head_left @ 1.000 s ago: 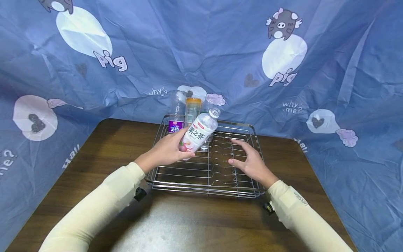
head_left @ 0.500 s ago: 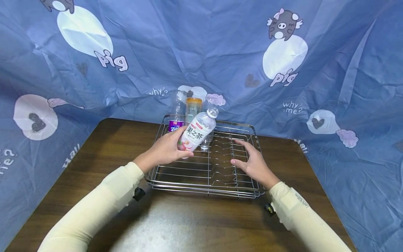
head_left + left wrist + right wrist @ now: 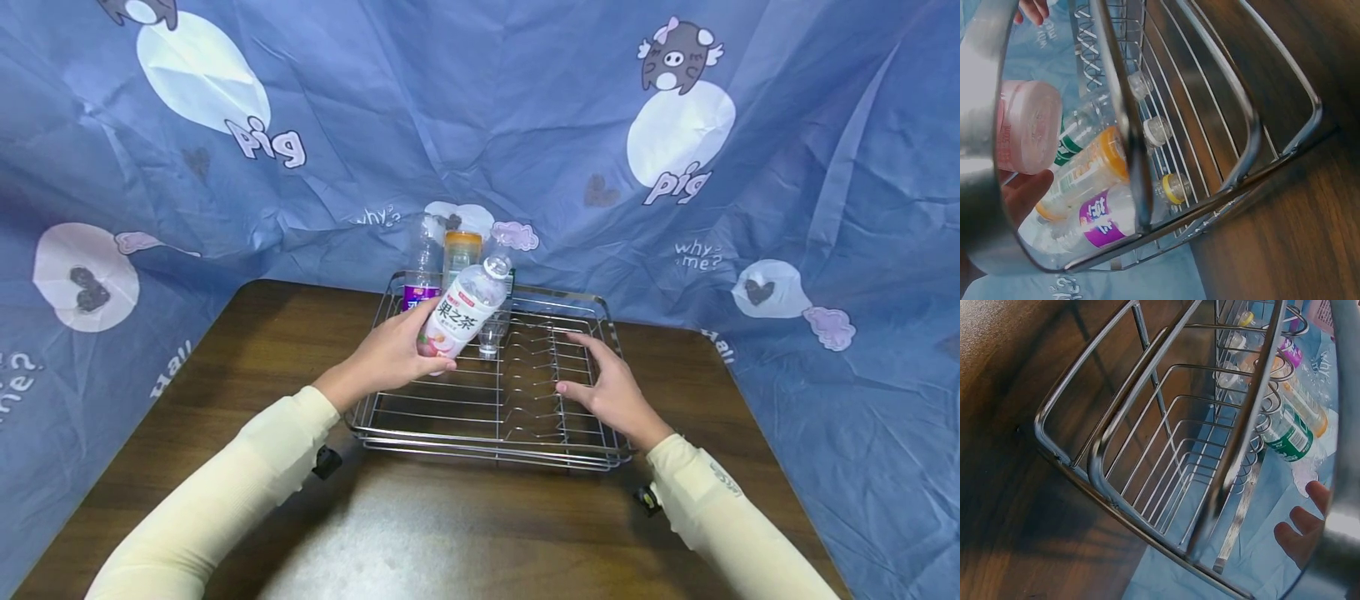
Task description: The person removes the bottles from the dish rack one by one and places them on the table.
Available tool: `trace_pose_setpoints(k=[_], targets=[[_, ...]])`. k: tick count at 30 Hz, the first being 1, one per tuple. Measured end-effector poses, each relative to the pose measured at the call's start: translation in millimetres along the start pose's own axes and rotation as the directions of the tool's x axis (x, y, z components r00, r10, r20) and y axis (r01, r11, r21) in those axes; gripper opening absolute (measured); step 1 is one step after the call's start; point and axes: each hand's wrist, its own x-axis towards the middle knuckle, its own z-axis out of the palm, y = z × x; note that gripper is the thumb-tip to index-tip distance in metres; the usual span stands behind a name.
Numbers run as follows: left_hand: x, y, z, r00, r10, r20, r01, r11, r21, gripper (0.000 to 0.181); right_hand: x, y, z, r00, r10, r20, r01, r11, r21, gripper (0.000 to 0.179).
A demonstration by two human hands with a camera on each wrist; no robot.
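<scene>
My left hand point(image 3: 393, 350) grips a capless clear plastic bottle point(image 3: 459, 318) with a white and pink label. The bottle leans with its neck up and to the right, over the left part of a metal dish rack point(image 3: 495, 450). In the left wrist view, the base of this pink bottle point(image 3: 1038, 125) faces the camera. Behind it, a purple-labelled bottle point(image 3: 422, 296), an orange-ended bottle point(image 3: 462, 250) and a green-labelled bottle point(image 3: 1291, 434) stand neck-down in the rack. My right hand point(image 3: 618, 400) hovers over the rack's right side, fingers apart, holding nothing.
The rack stands on a dark wooden table point(image 3: 480, 533), with wavy wire dividers point(image 3: 528, 375) along its middle. A blue printed cloth point(image 3: 510, 125) hangs behind and around the table's back and sides. The rack's raised rim surrounds the standing bottles.
My left hand has shifted slightly to the left with the pink-labelled bottle. My right hand has drifted a little to the right. The bottles in the rack stay where they were.
</scene>
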Motion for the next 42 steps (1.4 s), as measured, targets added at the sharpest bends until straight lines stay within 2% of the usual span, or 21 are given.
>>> trace_pose_setpoints(k=[8,29,42], targets=[[-1.8,0.5,0.6,1.0,-0.011,-0.002,0.011,1.0,-0.017,0.1,0.0,2,-2,1.0,0.007,-0.022,-0.008,0.999,-0.049,0.073],[-6.0,-5.7,-2.3,0.999,-0.036,-0.035,0.035,0.999,-0.034,0.104,-5.2,10,-3,0.999,0.037,-0.038,-0.039,0.998,-0.045,0.073],[-6.4,-10.0,-1.8,0.998,-0.018,-0.066,0.014,0.998,-0.064,0.1,-8.8,11,-6,0.997,0.056,-0.043,-0.058,0.997,-0.044,0.072]])
